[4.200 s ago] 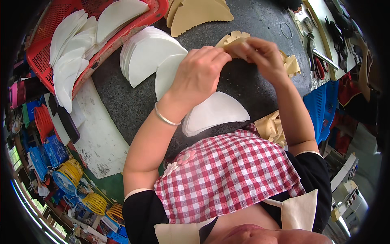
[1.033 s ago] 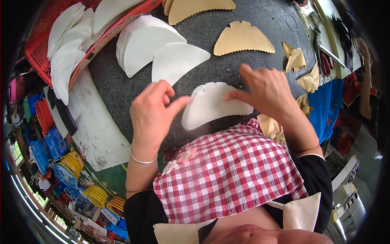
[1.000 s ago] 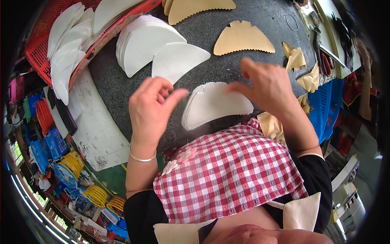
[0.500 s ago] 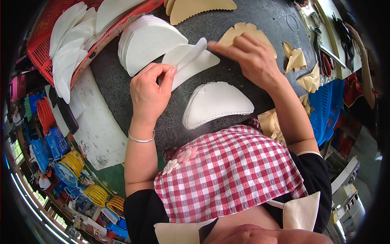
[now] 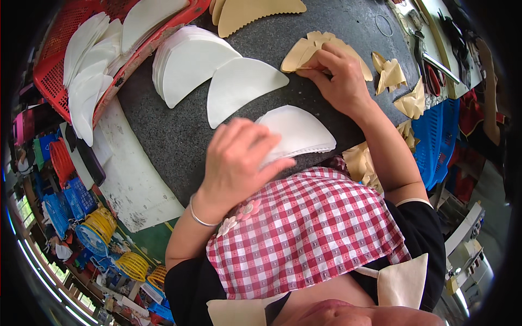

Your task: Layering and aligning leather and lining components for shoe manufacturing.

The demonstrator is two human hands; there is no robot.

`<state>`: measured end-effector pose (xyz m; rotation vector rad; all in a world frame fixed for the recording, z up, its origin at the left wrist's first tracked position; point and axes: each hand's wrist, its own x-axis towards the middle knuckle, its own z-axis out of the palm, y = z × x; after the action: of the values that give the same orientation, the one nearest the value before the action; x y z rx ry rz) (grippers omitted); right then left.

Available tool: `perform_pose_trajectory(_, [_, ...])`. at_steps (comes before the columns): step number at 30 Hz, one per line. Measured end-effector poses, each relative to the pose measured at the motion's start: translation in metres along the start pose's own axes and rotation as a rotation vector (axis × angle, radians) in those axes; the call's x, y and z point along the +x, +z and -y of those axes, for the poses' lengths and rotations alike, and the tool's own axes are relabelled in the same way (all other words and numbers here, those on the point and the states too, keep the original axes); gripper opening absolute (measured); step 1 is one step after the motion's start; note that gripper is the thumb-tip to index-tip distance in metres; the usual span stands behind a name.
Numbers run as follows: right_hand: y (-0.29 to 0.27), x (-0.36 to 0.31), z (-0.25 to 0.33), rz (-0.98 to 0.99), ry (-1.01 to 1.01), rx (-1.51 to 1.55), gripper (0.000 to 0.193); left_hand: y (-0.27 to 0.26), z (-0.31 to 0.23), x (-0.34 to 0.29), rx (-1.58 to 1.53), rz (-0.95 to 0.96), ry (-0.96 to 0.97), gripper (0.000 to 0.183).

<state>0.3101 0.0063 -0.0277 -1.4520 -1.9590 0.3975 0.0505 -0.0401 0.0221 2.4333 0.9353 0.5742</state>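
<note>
My right hand (image 5: 342,79) is closed, thumb and fingers pinching the left end of a tan paper piece (image 5: 305,50) in a fanned pile. My left hand (image 5: 235,157), slightly blurred, has its fingers apart and holds nothing. It hovers by the left end of a small stack of white crescent-shaped pieces (image 5: 298,127) with a notched lower edge, partly covering it. Beyond, a single white crescent-shaped piece (image 5: 244,87) lies flat on the dark table. Its left corner meets a thicker stack of smooth white pieces (image 5: 196,65).
A red plastic basket (image 5: 51,79) filled with white pieces stands at the far left. Larger tan scalloped pieces (image 5: 261,13) lie at the far edge. Crumpled tan scraps (image 5: 390,75) lie on the right, near red-handled scissors (image 5: 433,81) and a blue basket (image 5: 435,141).
The white piece's folded-back flap now lies flat. My left hand let go and came back toward me, over the notched stack. My right hand has closed on the tan paper's edge.
</note>
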Motion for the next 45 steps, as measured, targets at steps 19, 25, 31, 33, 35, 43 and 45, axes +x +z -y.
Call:
perform_pose_trajectory(19, [-0.046,0.006,0.051,-0.26,-0.562,-0.01,0.035,-0.005,-0.01,0.065,-0.974,-0.151,-0.258,0.017])
perform_pose_trajectory(25, [-0.035,0.003,0.061,-0.156,-0.458,0.076,0.021,0.002,-0.008,0.049,-0.938,-0.187,-0.442,0.015])
perform_pose_trajectory(31, [-0.033,-0.01,0.072,-0.086,-0.457,-0.067,0.02,-0.005,-0.011,0.043,-0.427,-0.156,-0.189,0.011])
perform_pose_trajectory(33, [-0.032,-0.009,0.075,-0.104,-0.395,-0.024,0.02,-0.004,-0.007,0.043,-0.434,-0.159,-0.164,0.011])
perform_pose_trajectory(35, [-0.032,-0.008,0.075,-0.122,-0.338,0.02,0.02,-0.003,-0.005,0.044,-0.438,-0.167,-0.139,0.012])
perform_pose_trajectory(43, [-0.036,-0.019,0.073,0.029,0.238,0.888,0.013,0.001,-0.003,0.051,-1.125,-0.121,-0.396,0.013])
perform_pose_trajectory(45, [-0.037,-0.019,0.054,0.016,0.372,0.998,0.019,0.01,0.018,0.042,-1.443,-0.11,-0.298,0.019])
